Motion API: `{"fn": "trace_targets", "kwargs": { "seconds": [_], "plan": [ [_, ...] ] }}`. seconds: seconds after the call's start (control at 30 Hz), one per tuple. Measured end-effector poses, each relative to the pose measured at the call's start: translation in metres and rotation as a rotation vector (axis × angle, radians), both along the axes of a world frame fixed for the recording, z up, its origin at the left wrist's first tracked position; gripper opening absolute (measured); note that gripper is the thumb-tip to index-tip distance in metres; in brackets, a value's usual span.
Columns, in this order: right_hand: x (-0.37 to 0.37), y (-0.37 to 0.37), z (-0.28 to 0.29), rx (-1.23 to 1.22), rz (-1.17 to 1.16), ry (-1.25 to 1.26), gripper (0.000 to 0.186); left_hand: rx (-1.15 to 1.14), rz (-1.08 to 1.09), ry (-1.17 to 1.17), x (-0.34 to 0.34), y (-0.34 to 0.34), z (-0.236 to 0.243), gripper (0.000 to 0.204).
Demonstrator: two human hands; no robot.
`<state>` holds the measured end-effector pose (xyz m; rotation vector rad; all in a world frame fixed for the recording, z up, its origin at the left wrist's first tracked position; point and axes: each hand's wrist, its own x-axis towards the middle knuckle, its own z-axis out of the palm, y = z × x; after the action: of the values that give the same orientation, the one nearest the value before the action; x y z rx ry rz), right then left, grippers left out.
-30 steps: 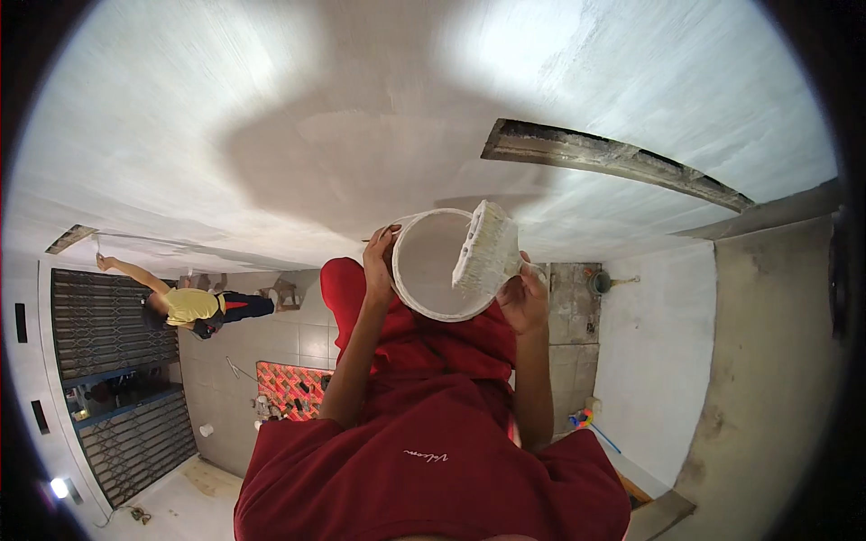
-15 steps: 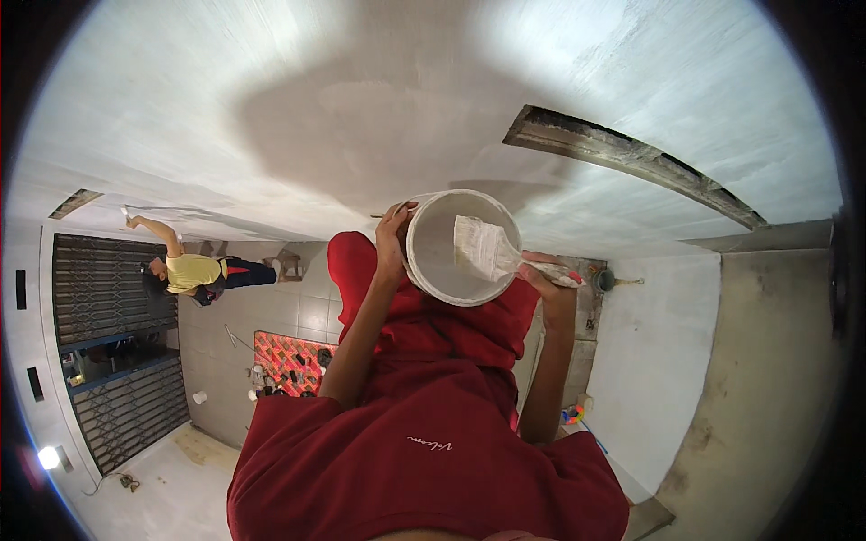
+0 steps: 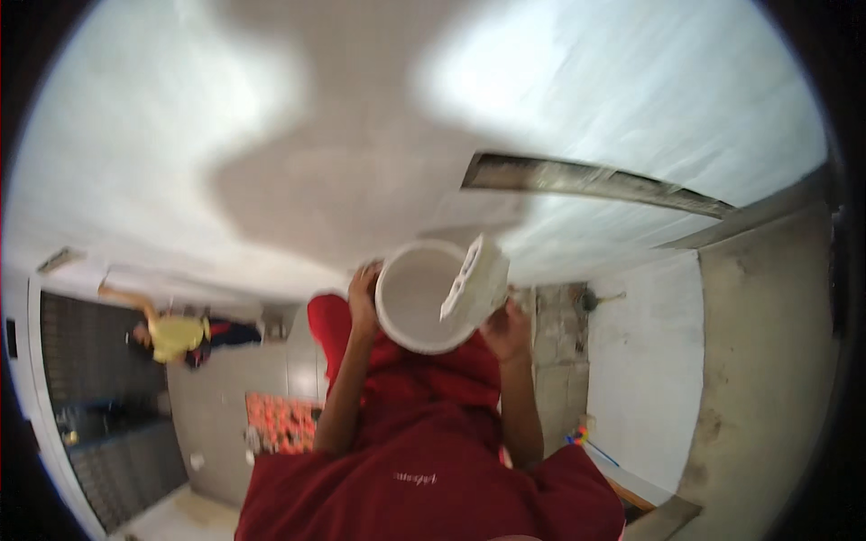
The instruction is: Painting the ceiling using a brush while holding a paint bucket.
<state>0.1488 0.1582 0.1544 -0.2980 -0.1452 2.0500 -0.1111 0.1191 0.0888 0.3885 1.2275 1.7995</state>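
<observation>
My left hand (image 3: pixel 363 293) grips the left side of a round white bucket (image 3: pixel 400 332) in front of my knees. A broad paintbrush (image 3: pixel 480 281) is in my right hand (image 3: pixel 509 330), whose fingers close round its handle. The brush's wide, whitish bristles stand tilted over the right rim of the bucket, with their ragged end facing up and left. Whether the brush touches the rim, I cannot tell. The bucket's pale inside shows, but how much is in it is unclear. Beyond the bucket rises a whitish wall (image 3: pixel 361 171) with my shadow on it.
A long recessed slot (image 3: pixel 595 178) cuts the wall at the right. Left, a person in a yellow top (image 3: pixel 178 337) reaches toward the wall. A red patterned mat (image 3: pixel 278 422) with things on it lies on the tiled floor, near a dark folding grille (image 3: pixel 90 361).
The paintbrush has turned from flat over the bucket's mouth to upright at its right rim. My view has shifted, so bucket, hands and room sit lower. Both grips are kept.
</observation>
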Motion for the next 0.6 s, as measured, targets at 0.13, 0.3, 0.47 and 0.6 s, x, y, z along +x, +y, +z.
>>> {"fn": "trace_targets", "kwargs": {
  "seconds": [0.13,0.3,0.47,0.6],
  "plan": [
    [0.006,0.039,0.060,0.164,-0.145,0.074,0.028,0.064,-0.047,0.160,0.001,-0.010,0.009,0.031],
    [0.033,0.107,0.208,0.792,-0.926,-1.138,0.024,0.120,-0.033,-0.049,0.004,-0.005,0.006,0.029],
    [0.011,0.171,0.289,1.707,-1.392,-1.498,0.032,0.157,-0.059,-0.048,-0.001,-0.002,0.002,0.028],
    [0.010,0.193,0.258,1.880,-1.195,-1.813,0.040,0.154,-0.038,-0.029,-0.002,0.001,-0.002,0.028]
  ]
}}
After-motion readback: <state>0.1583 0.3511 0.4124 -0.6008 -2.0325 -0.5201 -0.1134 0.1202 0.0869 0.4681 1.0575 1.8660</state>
